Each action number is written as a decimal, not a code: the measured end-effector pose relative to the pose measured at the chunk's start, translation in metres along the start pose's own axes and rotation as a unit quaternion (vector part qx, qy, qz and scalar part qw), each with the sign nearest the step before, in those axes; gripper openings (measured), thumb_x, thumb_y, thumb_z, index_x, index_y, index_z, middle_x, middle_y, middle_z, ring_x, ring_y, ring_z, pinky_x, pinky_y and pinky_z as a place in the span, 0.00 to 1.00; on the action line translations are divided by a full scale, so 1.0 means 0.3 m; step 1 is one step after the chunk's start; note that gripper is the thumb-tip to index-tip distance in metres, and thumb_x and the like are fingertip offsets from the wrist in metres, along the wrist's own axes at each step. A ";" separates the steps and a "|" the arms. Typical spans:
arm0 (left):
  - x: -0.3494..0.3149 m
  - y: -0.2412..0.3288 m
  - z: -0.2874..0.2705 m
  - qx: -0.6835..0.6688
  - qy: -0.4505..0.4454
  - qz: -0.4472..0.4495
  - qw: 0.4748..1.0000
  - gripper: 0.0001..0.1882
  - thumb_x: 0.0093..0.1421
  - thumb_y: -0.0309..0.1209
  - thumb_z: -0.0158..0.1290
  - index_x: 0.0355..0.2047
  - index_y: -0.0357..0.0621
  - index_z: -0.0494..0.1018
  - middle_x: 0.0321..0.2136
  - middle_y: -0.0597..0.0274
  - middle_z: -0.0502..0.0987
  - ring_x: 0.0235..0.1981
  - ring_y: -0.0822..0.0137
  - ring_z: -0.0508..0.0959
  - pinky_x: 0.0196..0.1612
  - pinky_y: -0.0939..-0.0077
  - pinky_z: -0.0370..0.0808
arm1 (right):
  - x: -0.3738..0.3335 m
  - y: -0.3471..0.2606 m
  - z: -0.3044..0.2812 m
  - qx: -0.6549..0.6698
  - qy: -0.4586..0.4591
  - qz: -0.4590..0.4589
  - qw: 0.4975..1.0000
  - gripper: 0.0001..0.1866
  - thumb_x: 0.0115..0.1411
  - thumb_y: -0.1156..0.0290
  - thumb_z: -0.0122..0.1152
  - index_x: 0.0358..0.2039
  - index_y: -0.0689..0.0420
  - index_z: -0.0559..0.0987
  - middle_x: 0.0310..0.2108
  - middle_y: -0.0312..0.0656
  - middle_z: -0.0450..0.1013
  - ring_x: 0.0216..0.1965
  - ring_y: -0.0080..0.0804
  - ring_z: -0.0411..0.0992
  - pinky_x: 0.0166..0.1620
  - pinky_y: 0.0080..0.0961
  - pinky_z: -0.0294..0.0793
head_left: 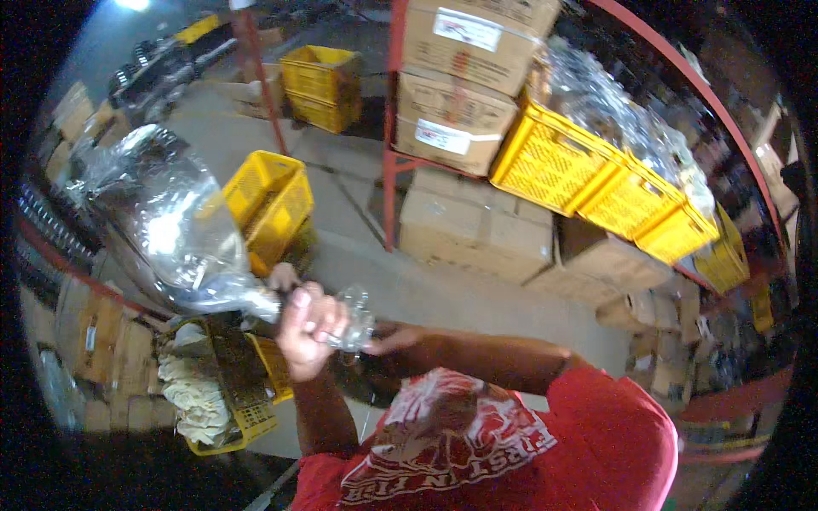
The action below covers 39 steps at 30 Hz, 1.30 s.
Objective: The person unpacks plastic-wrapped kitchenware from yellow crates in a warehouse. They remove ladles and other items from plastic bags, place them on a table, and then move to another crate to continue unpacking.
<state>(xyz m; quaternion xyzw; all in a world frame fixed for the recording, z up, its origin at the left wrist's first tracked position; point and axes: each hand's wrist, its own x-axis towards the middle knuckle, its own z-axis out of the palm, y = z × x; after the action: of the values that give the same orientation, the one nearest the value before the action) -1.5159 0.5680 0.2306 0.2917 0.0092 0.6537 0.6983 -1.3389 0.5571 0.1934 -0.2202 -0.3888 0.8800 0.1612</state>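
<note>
A large clear plastic bag (183,221), puffed out and shiny, reaches up and left from my hands. Its narrow gathered neck (260,302) runs into my left hand (311,330), whose fingers are closed round it. On the other side of that hand the crumpled bag end (354,317) sticks out. My right hand (385,338) comes in from the right against this loose end, its fingers mostly hidden behind the plastic and my left hand. What the bag contains, if anything, I cannot make out.
Yellow crates (277,200) stand on the floor ahead. A yellow crate with pale cloth-like pieces (200,396) is at lower left. To the right, a red-framed rack (394,170) bears cartons (456,111) and yellow crates of clear plastic (558,157). More cartons (473,226) sit below.
</note>
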 end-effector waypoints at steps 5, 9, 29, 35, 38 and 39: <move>0.000 0.048 0.111 -0.045 -0.146 -0.027 0.988 0.10 0.63 0.26 0.49 0.32 0.50 0.57 0.12 0.69 0.58 0.09 0.74 0.58 0.20 0.70 0.64 | 0.016 0.037 0.038 0.156 -0.062 -0.051 0.984 0.26 0.62 0.50 0.54 0.52 0.57 0.72 0.46 0.42 0.72 0.43 0.33 0.71 0.43 0.30 0.70; -0.011 0.062 0.095 -0.051 -0.120 -0.056 0.990 0.10 0.63 0.26 0.49 0.31 0.50 0.57 0.14 0.69 0.58 0.10 0.75 0.59 0.20 0.71 0.64 | 0.034 0.044 0.033 0.218 -0.174 -0.075 0.957 0.18 0.68 0.58 0.49 0.50 0.58 0.72 0.44 0.39 0.73 0.44 0.30 0.71 0.48 0.30 0.71; -0.287 -0.065 -0.157 0.279 0.162 -0.344 0.882 0.14 0.53 0.41 0.61 0.29 0.46 0.72 0.19 0.67 0.70 0.18 0.73 0.69 0.23 0.74 0.65 | -0.098 -0.179 -0.222 -0.743 0.333 -0.258 0.520 0.53 0.42 0.66 0.78 0.65 0.53 0.55 0.66 0.63 0.46 0.47 0.50 0.71 0.50 0.42 0.74; -0.351 -0.074 -0.260 0.325 -0.032 -0.505 0.799 0.17 0.52 0.41 0.63 0.30 0.45 0.69 0.20 0.68 0.70 0.17 0.75 0.67 0.18 0.76 0.63 | -0.258 -0.437 -0.170 -0.853 0.168 -0.343 0.357 0.52 0.34 0.69 0.73 0.62 0.40 0.58 0.68 0.64 0.42 0.60 0.69 0.57 0.56 0.56 0.65; -0.355 -0.059 -0.297 0.403 -0.068 -0.519 0.751 0.20 0.54 0.42 0.63 0.41 0.43 0.73 0.29 0.66 0.76 0.29 0.71 0.72 0.33 0.73 0.72 | -0.291 -0.520 -0.092 -0.882 0.070 -0.377 0.274 0.30 0.36 0.67 0.68 0.44 0.49 0.70 0.63 0.57 0.56 0.59 0.62 0.61 0.55 0.55 0.66; -0.351 -0.049 -0.300 0.411 -0.084 -0.528 0.738 0.22 0.54 0.42 0.63 0.44 0.42 0.74 0.32 0.65 0.77 0.32 0.71 0.73 0.37 0.72 0.73 | -0.307 -0.544 -0.056 -0.904 0.051 -0.350 0.238 0.26 0.36 0.66 0.67 0.40 0.50 0.71 0.61 0.56 0.60 0.59 0.60 0.62 0.55 0.55 0.67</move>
<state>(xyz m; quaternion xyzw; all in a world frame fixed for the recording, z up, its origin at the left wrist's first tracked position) -1.5533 0.5071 0.1110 0.5524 0.3712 0.0856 0.7414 -1.2336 0.6309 0.3307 -0.1067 -0.9576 -0.2094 0.1669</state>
